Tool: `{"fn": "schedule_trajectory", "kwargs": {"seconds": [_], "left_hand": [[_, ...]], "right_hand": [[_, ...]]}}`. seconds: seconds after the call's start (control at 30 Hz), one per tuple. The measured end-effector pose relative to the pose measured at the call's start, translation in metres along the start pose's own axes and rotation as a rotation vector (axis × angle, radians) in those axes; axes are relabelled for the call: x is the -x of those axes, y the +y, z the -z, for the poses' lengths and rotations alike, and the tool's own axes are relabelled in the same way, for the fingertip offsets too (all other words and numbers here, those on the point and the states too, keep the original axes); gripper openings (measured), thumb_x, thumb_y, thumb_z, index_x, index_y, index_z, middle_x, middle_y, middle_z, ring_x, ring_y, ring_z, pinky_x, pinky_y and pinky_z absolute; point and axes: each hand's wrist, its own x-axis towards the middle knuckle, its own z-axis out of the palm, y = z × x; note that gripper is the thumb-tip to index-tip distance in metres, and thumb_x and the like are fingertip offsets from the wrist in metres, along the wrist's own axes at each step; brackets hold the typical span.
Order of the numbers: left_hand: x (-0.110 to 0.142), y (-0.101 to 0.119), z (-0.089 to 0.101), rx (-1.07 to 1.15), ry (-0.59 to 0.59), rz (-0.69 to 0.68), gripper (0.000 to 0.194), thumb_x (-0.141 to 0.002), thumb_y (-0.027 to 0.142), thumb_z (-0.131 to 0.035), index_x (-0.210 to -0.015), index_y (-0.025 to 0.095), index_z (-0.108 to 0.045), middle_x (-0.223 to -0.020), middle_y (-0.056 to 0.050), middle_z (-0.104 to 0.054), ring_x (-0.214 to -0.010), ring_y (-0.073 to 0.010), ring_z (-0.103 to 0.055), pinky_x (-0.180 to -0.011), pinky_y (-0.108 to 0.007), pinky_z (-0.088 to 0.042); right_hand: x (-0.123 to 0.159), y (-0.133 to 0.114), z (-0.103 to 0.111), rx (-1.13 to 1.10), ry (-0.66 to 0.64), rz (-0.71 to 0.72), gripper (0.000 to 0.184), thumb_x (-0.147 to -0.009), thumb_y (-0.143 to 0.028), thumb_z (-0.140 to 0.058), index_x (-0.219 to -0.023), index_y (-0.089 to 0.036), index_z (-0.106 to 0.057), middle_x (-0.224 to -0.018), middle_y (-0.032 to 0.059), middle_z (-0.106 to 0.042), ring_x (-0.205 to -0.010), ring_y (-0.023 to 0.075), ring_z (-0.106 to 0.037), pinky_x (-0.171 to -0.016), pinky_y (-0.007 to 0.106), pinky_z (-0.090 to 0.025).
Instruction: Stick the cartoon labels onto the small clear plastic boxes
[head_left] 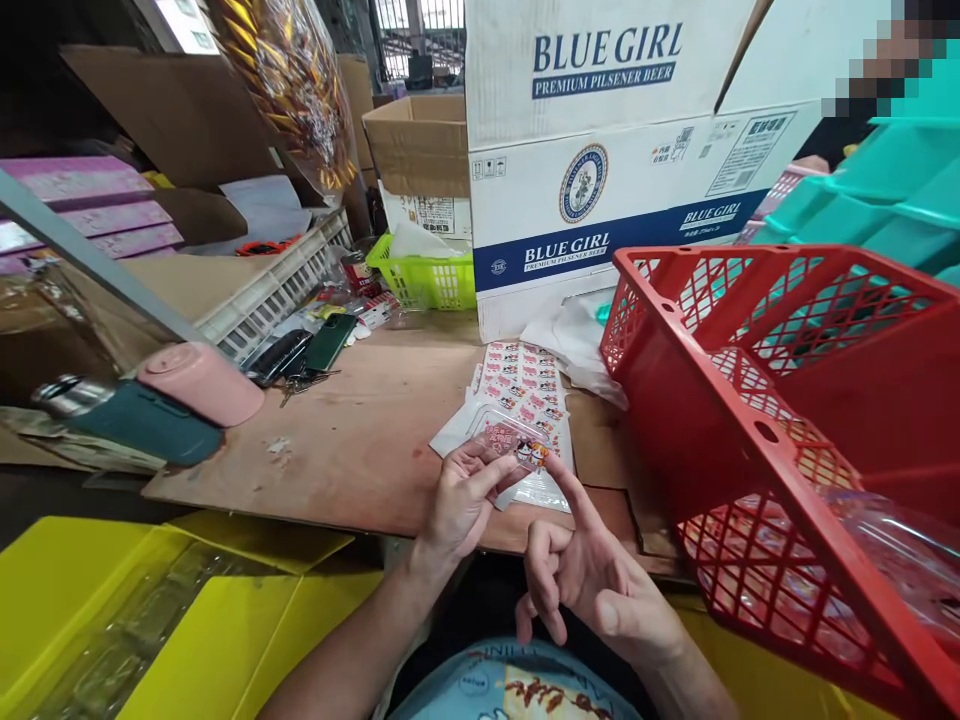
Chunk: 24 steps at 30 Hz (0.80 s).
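My left hand (pixel 459 505) pinches a small clear plastic case (pixel 491 422) between thumb and fingers, above the near edge of the table. On the case's face is a sticker (pixel 531 453) with pink lettering and two cartoon animals. The index finger of my right hand (pixel 592 572) is stretched out, its tip at the sticker's right end. The other fingers of that hand are loosely bent and hold nothing. Beneath and beyond the case lie printed sticker sheets (pixel 523 372) with rows of the same design.
A red crate (pixel 720 430) holding clear plastic pieces stands at the right. Behind are a white beer carton (pixel 645 130) and a lime basket (pixel 427 280). Two bottles, pink (pixel 199 380) and dark teal (pixel 139 415), lie left. A yellow box (pixel 202 640) of clear cases is below.
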Motion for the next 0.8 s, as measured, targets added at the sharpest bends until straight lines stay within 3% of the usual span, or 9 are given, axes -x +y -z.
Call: {"fn": "schedule_trajectory", "kwargs": {"seconds": [0.17,0.8], "left_hand": [[0.0019,-0.0059,0.0006,-0.012,-0.002,-0.002,0.019,-0.064,0.012,-0.086,-0.076,0.014,-0.071,-0.076,-0.001,-0.076,-0.077,-0.0145,-0.073,-0.082,-0.028,-0.059],[0.0001,-0.0076,-0.0009,-0.05,-0.062,-0.008,0.017,-0.075,0.011,-0.076,-0.091,0.016,-0.075,-0.098,-0.005,-0.078,-0.094,-0.0168,-0.072,-0.095,-0.032,-0.053]], "right_hand": [[-0.0004,0.003,0.001,-0.032,0.012,0.017,0.112,-0.08,-0.035,-0.079,-0.153,-0.047,0.006,-0.087,-0.0023,-0.061,-0.059,0.01,-0.057,-0.067,0.041,-0.055],[-0.001,0.0057,0.0052,-0.025,0.134,0.005,0.113,-0.08,-0.034,-0.078,-0.154,-0.044,0.006,-0.082,-0.0038,-0.059,-0.055,0.0092,-0.053,-0.064,0.041,-0.057]]}}
